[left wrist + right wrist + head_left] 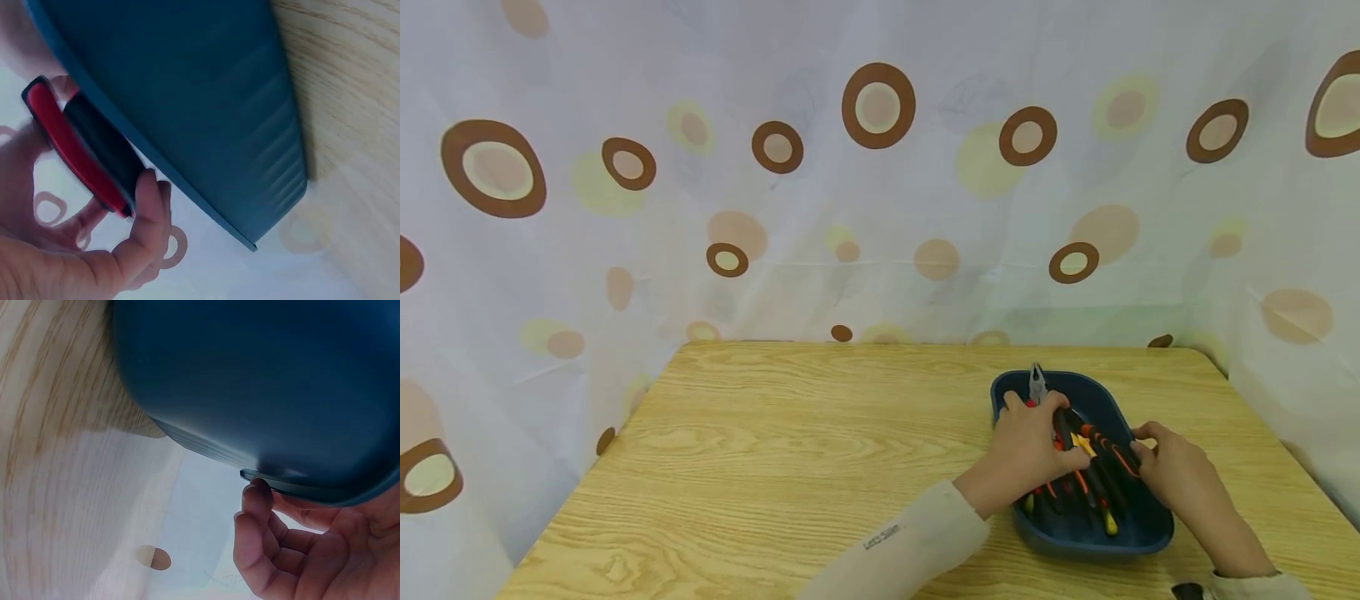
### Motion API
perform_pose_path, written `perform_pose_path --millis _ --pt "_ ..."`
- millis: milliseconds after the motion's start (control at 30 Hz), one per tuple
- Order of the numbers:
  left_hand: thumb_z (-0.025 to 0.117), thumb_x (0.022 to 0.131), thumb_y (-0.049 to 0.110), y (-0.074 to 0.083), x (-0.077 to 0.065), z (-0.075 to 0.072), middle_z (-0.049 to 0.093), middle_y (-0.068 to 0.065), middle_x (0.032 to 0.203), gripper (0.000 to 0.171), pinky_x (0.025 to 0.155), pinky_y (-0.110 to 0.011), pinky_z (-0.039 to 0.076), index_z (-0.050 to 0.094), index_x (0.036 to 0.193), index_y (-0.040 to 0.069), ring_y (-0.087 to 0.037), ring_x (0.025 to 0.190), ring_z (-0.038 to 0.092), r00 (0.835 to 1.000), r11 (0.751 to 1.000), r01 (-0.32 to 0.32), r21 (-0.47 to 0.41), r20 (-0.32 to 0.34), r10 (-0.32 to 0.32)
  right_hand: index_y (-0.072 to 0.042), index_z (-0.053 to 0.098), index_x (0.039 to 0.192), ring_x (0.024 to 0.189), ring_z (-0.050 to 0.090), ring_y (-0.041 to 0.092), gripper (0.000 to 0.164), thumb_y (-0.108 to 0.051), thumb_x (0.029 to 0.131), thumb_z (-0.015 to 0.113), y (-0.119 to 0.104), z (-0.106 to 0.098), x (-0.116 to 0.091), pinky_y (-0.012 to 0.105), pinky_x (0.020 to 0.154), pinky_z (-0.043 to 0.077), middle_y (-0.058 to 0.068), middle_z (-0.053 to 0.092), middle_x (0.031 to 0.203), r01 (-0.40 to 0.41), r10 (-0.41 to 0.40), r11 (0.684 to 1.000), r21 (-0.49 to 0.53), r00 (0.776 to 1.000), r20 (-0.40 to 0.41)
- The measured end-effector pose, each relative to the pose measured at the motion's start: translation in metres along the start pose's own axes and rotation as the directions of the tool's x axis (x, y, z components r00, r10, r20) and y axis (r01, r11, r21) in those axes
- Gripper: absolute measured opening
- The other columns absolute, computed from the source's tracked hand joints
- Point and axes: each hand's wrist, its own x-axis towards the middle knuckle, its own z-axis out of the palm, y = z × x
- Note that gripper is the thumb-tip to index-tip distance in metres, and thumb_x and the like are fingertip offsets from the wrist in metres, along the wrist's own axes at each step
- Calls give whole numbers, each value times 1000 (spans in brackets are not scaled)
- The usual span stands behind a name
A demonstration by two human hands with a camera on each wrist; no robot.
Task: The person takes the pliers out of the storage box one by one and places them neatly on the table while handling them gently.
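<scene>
In the head view, my left hand (1022, 446) is over a dark blue plastic bin (1090, 550) and grips a pair of pliers (1037, 385) with red and black handles. Their metal nose points away, toward the bin's far rim. The left wrist view shows the red handle (78, 150) between thumb and fingers, above the bin's edge. My right hand (1183, 471) pinches the bin's right rim, with curled fingers (253, 503) at the edge in the right wrist view. Inside the bin lie several tools, among them an orange-and-black handle (1108, 450) and a yellow-tipped handle (1109, 523).
The bin stands on the right part of a wood-grain table (775, 467). A white curtain (880, 208) with brown and yellow circles hangs behind the table and along its sides.
</scene>
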Motion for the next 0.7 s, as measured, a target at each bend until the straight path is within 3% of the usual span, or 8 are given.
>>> perform_pose_path --millis 300,700 --pt "68 86 38 -4 -9 -15 43 -12 114 47 52 -24 39 51 129 36 -16 72 42 999 997 -44 -68 -13 44 19 46 120 54 46 19 35 -7 99 44 0 0 0 33 50 36 6 51 64 9 -9 1000 -5 1000 -6" --pt "66 89 40 -17 -19 -27 44 -12 116 44 55 -23 40 52 129 34 -15 80 42 998 998 -48 -31 -46 47 19 46 120 52 45 19 35 -7 99 43 1 1 0 33 49 36 5 49 62 13 -13 1000 -10 1000 -11"
